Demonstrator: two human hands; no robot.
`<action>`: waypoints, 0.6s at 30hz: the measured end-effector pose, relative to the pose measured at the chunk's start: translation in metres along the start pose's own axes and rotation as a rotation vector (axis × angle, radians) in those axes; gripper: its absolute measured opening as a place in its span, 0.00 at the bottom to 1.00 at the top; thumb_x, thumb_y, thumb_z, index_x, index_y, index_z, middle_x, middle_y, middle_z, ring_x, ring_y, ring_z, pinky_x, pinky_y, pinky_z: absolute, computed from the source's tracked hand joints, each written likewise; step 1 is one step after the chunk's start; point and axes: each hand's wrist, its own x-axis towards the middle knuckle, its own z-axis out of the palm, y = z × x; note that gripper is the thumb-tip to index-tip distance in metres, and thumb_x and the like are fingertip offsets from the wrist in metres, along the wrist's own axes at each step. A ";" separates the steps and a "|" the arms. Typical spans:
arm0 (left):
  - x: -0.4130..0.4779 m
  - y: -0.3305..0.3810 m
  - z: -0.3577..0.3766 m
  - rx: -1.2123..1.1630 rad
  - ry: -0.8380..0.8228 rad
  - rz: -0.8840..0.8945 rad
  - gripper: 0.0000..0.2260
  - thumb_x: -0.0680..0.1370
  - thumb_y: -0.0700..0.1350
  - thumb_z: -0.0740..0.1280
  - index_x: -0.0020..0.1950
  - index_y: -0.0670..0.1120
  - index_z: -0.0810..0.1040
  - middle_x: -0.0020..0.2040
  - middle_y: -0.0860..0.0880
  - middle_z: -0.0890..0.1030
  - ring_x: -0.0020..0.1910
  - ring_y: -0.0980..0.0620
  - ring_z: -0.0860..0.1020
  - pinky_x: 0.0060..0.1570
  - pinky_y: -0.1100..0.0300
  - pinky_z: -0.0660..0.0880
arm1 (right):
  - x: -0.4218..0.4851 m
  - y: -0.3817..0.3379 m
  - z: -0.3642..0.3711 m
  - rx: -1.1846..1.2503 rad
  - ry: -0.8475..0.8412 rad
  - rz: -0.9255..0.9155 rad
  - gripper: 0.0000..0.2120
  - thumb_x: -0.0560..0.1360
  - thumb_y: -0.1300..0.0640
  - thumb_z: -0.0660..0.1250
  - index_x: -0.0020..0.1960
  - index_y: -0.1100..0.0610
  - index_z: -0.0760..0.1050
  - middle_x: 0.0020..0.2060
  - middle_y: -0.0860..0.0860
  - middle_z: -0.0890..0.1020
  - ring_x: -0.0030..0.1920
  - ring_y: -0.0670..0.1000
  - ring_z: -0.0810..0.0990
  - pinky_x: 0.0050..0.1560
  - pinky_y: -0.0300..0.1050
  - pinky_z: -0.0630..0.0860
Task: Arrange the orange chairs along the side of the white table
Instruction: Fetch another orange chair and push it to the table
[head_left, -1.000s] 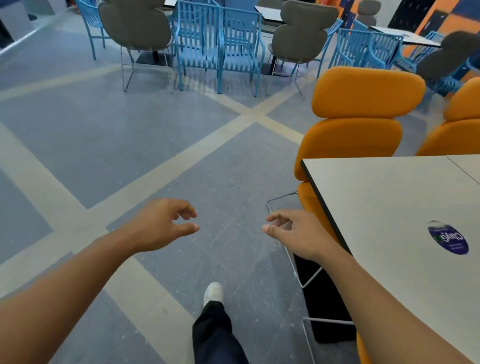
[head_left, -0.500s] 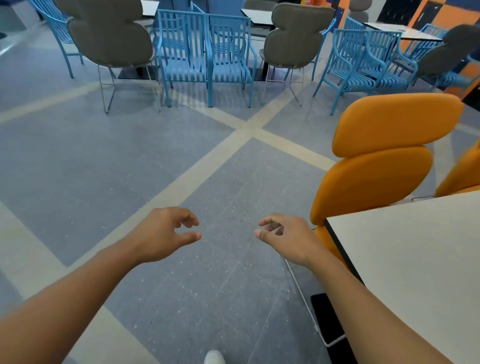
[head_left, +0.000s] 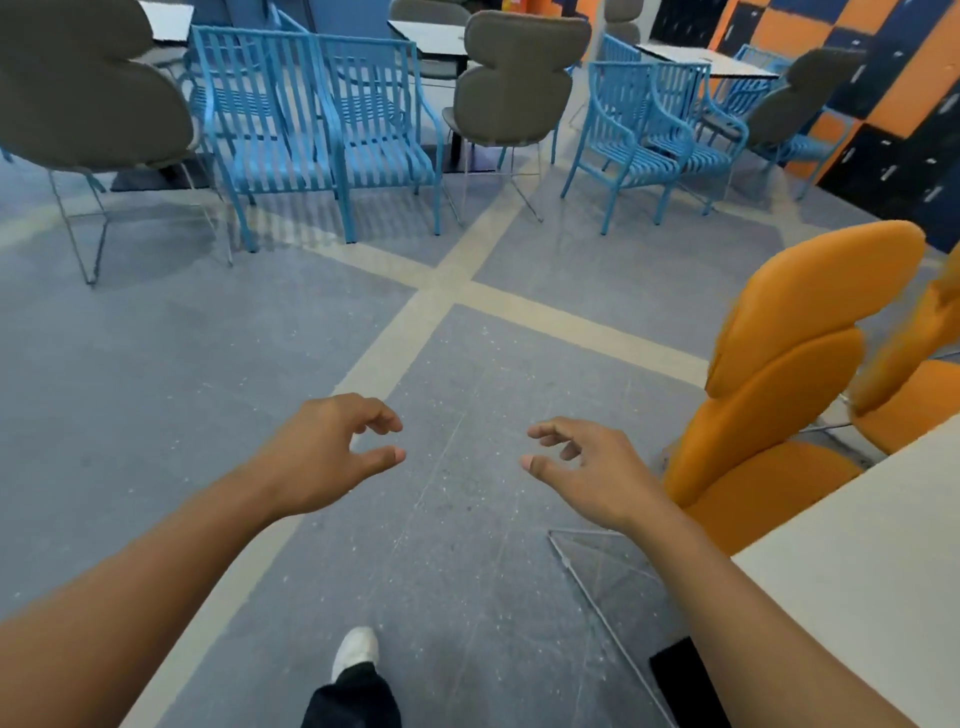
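Head view looks down past both my forearms to the grey floor (head_left: 156, 374), with the nearest orange chair (head_left: 789, 374) off to my right, close against the edge of the white table (head_left: 872, 561), and a second orange chair (head_left: 914, 384) just beyond it at the frame's edge. The step in hand, as I judge it, is getting round to a chair. To do that well I should come in behind the padded backrest, take its top with both hands rather than one, and slide the chair square to the table's side without catching its wire legs (the thin frame looks easy to twist). My left hand (head_left: 322, 457) holds nothing: fingers loosely curled, thumb out, a clear gap between thumb and forefinger. My right hand (head_left: 592, 473) matches it, near the chair but apart from it, touching nothing. Neither grip has closed on anything.
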 end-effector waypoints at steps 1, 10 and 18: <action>0.016 -0.007 -0.006 -0.002 0.000 0.022 0.13 0.73 0.57 0.70 0.56 0.56 0.79 0.53 0.58 0.80 0.51 0.59 0.76 0.50 0.63 0.71 | 0.013 -0.007 0.002 0.004 0.013 0.012 0.19 0.77 0.42 0.69 0.66 0.45 0.76 0.60 0.43 0.78 0.56 0.47 0.76 0.58 0.49 0.75; 0.174 -0.049 -0.063 0.000 -0.115 0.230 0.14 0.74 0.58 0.69 0.57 0.56 0.78 0.54 0.58 0.79 0.52 0.58 0.76 0.50 0.64 0.71 | 0.116 -0.048 -0.007 0.038 0.138 0.168 0.22 0.77 0.42 0.70 0.69 0.43 0.73 0.65 0.46 0.76 0.59 0.49 0.75 0.62 0.51 0.74; 0.307 -0.030 -0.057 0.006 -0.229 0.396 0.14 0.74 0.57 0.70 0.58 0.55 0.79 0.54 0.57 0.79 0.51 0.58 0.76 0.51 0.63 0.72 | 0.186 -0.025 -0.040 0.069 0.264 0.310 0.22 0.77 0.42 0.70 0.69 0.45 0.73 0.65 0.45 0.76 0.59 0.48 0.75 0.61 0.48 0.73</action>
